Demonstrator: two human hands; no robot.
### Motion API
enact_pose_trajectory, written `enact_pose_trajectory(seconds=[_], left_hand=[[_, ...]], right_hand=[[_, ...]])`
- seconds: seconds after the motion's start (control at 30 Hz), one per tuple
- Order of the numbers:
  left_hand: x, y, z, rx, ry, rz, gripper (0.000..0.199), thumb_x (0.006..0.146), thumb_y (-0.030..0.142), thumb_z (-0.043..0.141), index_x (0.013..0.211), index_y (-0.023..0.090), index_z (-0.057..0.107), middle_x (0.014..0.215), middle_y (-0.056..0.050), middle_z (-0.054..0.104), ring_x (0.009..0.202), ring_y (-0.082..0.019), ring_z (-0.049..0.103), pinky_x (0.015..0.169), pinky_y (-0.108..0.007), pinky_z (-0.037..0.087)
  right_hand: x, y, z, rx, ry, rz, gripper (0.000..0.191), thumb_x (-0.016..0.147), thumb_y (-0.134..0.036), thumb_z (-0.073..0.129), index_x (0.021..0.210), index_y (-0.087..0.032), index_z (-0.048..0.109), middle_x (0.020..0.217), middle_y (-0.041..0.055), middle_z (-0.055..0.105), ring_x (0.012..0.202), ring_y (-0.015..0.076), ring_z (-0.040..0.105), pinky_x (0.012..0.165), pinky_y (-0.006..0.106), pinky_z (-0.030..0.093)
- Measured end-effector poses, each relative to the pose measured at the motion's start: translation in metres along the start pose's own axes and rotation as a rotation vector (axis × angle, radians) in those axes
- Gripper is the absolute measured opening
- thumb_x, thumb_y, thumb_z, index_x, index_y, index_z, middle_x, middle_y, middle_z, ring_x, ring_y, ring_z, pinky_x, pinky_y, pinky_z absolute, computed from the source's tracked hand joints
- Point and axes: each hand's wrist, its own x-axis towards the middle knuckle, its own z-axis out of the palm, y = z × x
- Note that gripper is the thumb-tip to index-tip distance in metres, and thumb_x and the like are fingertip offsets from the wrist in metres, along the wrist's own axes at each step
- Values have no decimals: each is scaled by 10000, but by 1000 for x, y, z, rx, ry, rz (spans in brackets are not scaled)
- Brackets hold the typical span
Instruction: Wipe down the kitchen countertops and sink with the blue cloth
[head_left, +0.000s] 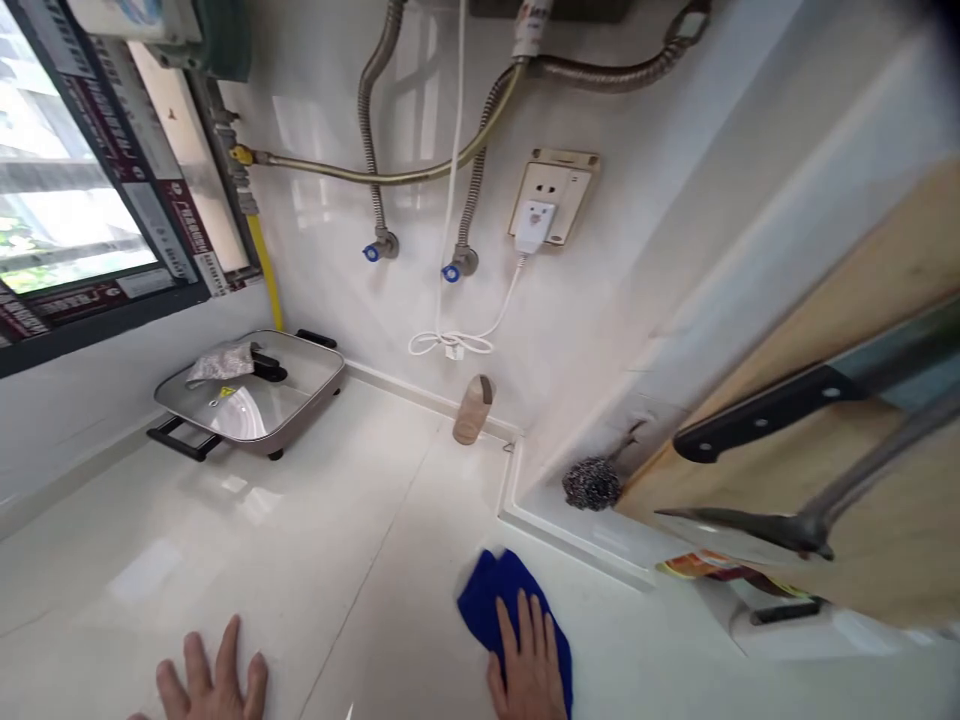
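Note:
My right hand [526,665] lies flat on a folded dark blue cloth [486,592], fingers stretched forward and the thumb out to the left. The cloth rests on the pale glossy countertop [405,560] and shows in front of the fingers and beside them. At the lower left edge of the view is my left hand [214,685], its fingers spread over the same surface and nothing in them. The rest of that hand is cut off by the frame.
A lidded electric pan [277,390] stands in the left corner, below the window. A small brown cylinder [474,410] stands by the back wall, under a plugged-in white cable [450,342]. At right are a steel scrubber [591,484], a black-handled knife [765,412] and a spatula [810,525] before a wooden board.

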Motion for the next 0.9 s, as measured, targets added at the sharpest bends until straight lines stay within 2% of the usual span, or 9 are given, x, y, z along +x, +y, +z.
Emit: enact_pose_trajectory(seconds=[0.1,0.2,0.37,0.53,0.63,0.7,0.8,0.9], left_hand=[[-2,-4,5,55,16,9,661,955,542,164,1508,241,365,1608,-202,237,1493,-464,152,1112,-756,120],[-2,-11,12,91,6,2,646,958,524,181,1508,243,367,1618,-202,229,1503,-458,133,1123,-744,119],[-3,-16,19,107,9,9,613,961,500,243,1515,261,348,1639,-191,204,1523,-438,78,1137,-730,128],[-6,-12,17,166,21,5,566,968,411,273,1500,247,378,1639,-179,235,1532,-417,47,1171,-706,92],[-7,-11,14,169,6,7,563,953,396,346,1499,260,373,1638,-177,245,1526,-431,72,1173,-711,97],[-8,-11,12,159,6,2,569,944,385,383,1501,265,367,1636,-180,249,1521,-441,91,1170,-721,94],[-10,-11,8,132,5,-7,574,941,371,406,1502,263,364,1635,-189,243,1515,-455,106,1168,-728,92],[-13,-11,5,106,11,-11,578,934,359,424,1502,269,365,1638,-185,234,1512,-456,116,1170,-727,89]], right_hand=[[68,-32,-2,73,-14,-107,790,870,-267,531,1586,-227,202,1663,126,158,1504,363,205,1179,541,282],[127,-48,14,113,-9,-146,715,891,-287,512,1565,-238,277,1664,112,164,1503,346,213,1193,524,259],[207,-50,49,83,-47,-97,635,911,-373,477,1518,-208,391,1625,126,282,1490,331,241,1207,516,194],[263,-54,60,-5,-98,-44,619,925,-395,439,1503,-174,416,1581,168,355,1467,342,283,1193,516,178],[268,-72,57,-30,-112,-18,614,942,-390,415,1506,-146,410,1557,199,382,1443,373,320,1176,540,183],[254,-93,50,-21,-117,-10,622,950,-397,408,1507,-121,405,1556,225,374,1443,397,312,1170,560,178],[213,-133,34,47,-134,-128,639,954,-426,415,1518,-127,389,1585,225,324,1472,400,254,1177,574,154],[164,-166,16,159,-136,-301,655,964,-495,403,1539,-183,355,1624,177,260,1499,373,204,1192,567,145]])
